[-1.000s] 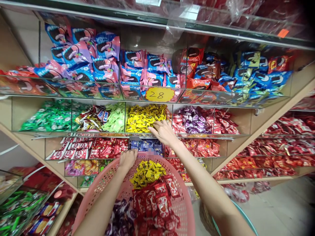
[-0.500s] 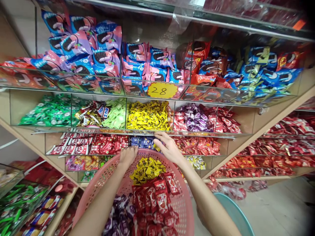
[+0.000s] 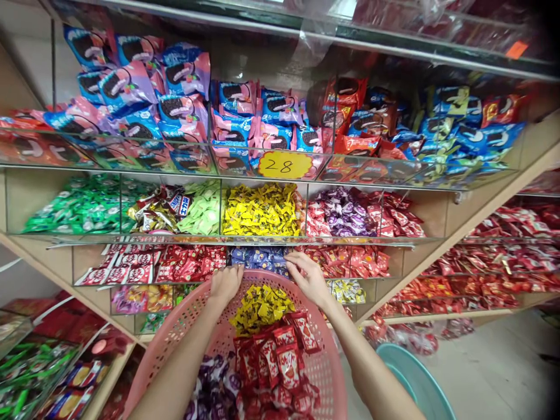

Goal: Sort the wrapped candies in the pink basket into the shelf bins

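A pink perforated plastic basket (image 3: 151,350) tilts against the lower shelves in front of me. My left hand (image 3: 226,284) is closed over its far rim, left of the middle. My right hand (image 3: 310,280) hovers by the rim's right side, fingers curved and parted, with nothing visible in them. Blue wrapped candies (image 3: 260,258) lie in the compartment just beyond its fingertips. Inside the basket are yellow wrapped candies (image 3: 262,309), red wrapped packets (image 3: 289,364) and purple wrapped candies (image 3: 214,388).
Above the hands, a glass-fronted shelf holds a heap of yellow candies (image 3: 260,210) between other sweets. Cookie packs (image 3: 184,70) fill the upper shelf, behind a yellow price tag (image 3: 286,165). A teal tub (image 3: 413,379) stands on the floor at right.
My right hand has dropped from the shelf edge below the yellow candies to beside the basket rim. The yellow bit near its thumb no longer shows. My left hand keeps its grip.
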Demonstrator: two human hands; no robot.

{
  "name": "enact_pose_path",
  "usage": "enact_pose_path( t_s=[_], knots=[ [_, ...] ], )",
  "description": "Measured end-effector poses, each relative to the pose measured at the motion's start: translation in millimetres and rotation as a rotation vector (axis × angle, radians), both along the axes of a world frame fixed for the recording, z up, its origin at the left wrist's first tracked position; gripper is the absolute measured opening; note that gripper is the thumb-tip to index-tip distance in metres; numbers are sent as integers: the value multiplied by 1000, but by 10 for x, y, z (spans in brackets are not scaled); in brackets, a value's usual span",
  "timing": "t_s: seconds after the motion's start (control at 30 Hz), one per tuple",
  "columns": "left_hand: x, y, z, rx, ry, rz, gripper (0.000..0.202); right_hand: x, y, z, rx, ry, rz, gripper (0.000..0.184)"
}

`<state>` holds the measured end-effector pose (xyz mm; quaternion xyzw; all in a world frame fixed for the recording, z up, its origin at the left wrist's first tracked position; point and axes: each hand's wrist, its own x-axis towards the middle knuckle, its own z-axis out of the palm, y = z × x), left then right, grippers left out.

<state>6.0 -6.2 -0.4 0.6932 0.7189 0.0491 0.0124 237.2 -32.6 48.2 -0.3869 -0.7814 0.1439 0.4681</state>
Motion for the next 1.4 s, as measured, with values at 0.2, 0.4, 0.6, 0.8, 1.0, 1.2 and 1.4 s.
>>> enact_pose_path(
  t_s=[0.2,0.4,0.6,0.8,1.0,1.2,1.4],
  knots=[
    [-10,5,-11,20,15,-22,55,27,101,443,221,-208,-139,25],
    [-5,-10,7,11,3,-10,56,73,305,797,412,-629,-319,33],
    [-13,-13,7,41,14,-35,55,150,390,848,452,-797,-302,44],
    [-14,-11,9,32,12,-28,55,173,358,838,438,-830,-232,42],
    [-11,-5,13,18,19,-26,55,181,320,874,436,-782,-228,41],
    [-18,1,-14,29,31,-35,55,171,92,995,424,-582,-203,34],
    [-19,14,-35,21,34,-39,54,28,-188,732,229,-327,-9,21]
  ],
)
